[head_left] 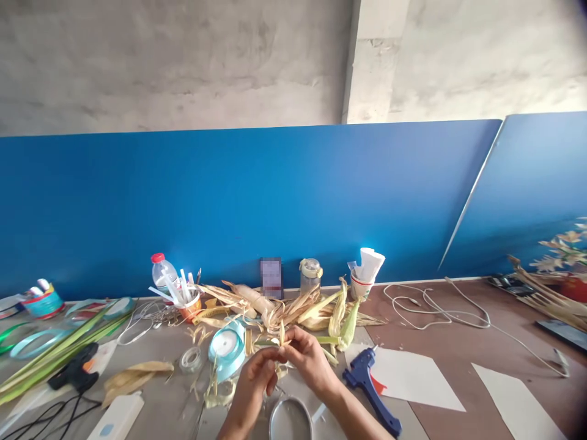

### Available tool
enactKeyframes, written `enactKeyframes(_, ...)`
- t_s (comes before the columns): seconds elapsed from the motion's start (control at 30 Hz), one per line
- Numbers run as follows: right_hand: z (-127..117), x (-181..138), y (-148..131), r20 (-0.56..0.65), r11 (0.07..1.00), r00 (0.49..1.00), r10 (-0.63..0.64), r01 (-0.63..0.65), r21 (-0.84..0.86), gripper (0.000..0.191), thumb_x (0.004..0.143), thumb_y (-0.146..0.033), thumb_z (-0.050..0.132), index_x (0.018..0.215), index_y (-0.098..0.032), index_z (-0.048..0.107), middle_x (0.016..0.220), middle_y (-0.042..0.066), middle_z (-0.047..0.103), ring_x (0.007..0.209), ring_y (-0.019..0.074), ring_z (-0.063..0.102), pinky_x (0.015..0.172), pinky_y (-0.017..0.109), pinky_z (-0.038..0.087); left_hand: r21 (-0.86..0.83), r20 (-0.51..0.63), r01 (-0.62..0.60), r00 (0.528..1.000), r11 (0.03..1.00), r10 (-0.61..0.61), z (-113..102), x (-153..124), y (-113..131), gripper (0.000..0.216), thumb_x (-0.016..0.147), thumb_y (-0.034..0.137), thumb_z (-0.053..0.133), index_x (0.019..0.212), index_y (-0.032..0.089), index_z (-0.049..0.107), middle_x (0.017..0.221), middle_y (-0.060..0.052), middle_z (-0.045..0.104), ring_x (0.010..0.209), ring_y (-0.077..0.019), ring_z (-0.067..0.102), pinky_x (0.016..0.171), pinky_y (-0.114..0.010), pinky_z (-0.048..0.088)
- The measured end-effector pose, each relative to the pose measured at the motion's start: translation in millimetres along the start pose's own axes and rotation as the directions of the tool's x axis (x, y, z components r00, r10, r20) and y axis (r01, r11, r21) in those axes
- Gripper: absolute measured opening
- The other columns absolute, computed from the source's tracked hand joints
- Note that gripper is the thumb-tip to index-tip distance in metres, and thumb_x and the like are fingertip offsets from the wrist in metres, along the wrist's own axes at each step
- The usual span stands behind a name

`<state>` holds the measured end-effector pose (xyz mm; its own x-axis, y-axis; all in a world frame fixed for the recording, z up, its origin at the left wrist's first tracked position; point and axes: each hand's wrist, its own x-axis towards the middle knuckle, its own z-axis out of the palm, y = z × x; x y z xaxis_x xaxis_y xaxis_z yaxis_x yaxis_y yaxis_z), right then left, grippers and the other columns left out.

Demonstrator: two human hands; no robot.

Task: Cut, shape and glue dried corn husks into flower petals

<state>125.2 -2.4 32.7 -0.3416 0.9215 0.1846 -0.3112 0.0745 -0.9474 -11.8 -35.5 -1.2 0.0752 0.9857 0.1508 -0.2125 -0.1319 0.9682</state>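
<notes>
Near the middle of the table, my left hand [257,376] and my right hand [310,360] meet at the fingertips. Both pinch a small pale yellow piece of corn husk [282,333] that points upward between them. Below the hands lies a round metal hoop [290,400]. Behind them spreads a pile of dried corn husks [270,308], with a greener husk [349,327] at its right. A spool of light blue ribbon [228,345] sits left of my left hand. A blue glue gun [372,388] lies right of my right forearm.
White paper sheets [413,376] and a white cable [435,305] lie at right. A cup of glue sticks [188,302], a bottle [162,269], a phone [271,278], a jar [310,275] and a paper cup [361,287] line the blue partition [238,201]. A black glue gun [76,370] lies left.
</notes>
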Motion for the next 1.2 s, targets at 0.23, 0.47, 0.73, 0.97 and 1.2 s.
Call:
enactKeyframes(0.23,8.2,0.8,7.9,0.125,0.99,0.992,0.024,-0.04,0.133,0.026,0.065,-0.034,0.069,0.075,-0.017,0.052,0.055,-0.005,0.051,0.047,0.0095,0.048,0.05,0.023,0.036,0.085,-0.079,0.066,0.995,0.994,-0.06,-2.1,2.1,-1.4,0.028,0.077,0.039,0.057,0.063,0.015,0.058,0.051,0.003,0.048,0.041,-0.0049,0.028,0.042,-0.022,0.018)
enactKeyframes(0.47,2.3,-1.2,-1.6,0.116,0.942,0.974,0.194,-0.218,0.254,0.036,0.076,-0.045,0.053,0.069,-0.011,0.059,0.055,-0.002,0.05,0.045,0.0052,0.037,0.047,0.02,0.025,0.165,-0.218,0.046,0.976,0.985,-0.009,-3.0,5.8,-1.6,0.033,0.07,0.049,0.06,0.066,0.016,0.059,0.052,0.003,0.048,0.041,-0.0068,0.029,0.04,-0.022,0.021)
enactKeyframes(0.73,6.9,-0.6,-7.7,0.187,0.876,0.907,0.377,-0.415,0.245,0.022,0.063,-0.032,0.062,0.061,-0.011,0.06,0.047,-0.004,0.048,0.036,0.0043,0.037,0.04,0.02,0.022,0.341,-0.309,-0.043,0.938,0.939,0.155,7.1,3.8,3.2,0.034,0.069,0.051,0.058,0.06,0.018,0.058,0.047,0.004,0.043,0.045,-0.0102,0.033,0.043,-0.023,0.028)
enactKeyframes(0.97,6.3,-0.9,-7.9,0.181,0.876,0.912,0.368,-0.405,0.261,0.012,0.061,-0.023,0.062,0.059,-0.013,0.056,0.049,-0.004,0.051,0.035,0.0039,0.037,0.039,0.02,0.02,0.296,-0.306,0.003,0.948,0.955,0.091,4.2,3.9,-0.3,0.033,0.071,0.05,0.058,0.066,0.017,0.059,0.047,0.006,0.04,0.043,-0.0083,0.029,0.042,-0.021,0.025)
enactKeyframes(1.2,2.9,-3.3,-17.8,0.182,0.886,0.918,0.353,-0.39,0.25,0.011,0.059,-0.022,0.062,0.059,-0.014,0.055,0.053,-0.003,0.053,0.04,0.0048,0.037,0.044,0.021,0.024,0.102,-0.375,-0.008,0.926,0.995,0.045,-0.5,7.5,-1.2,0.029,0.067,0.046,0.064,0.068,0.018,0.061,0.054,0.003,0.051,0.046,-0.0088,0.037,0.046,-0.022,0.031)
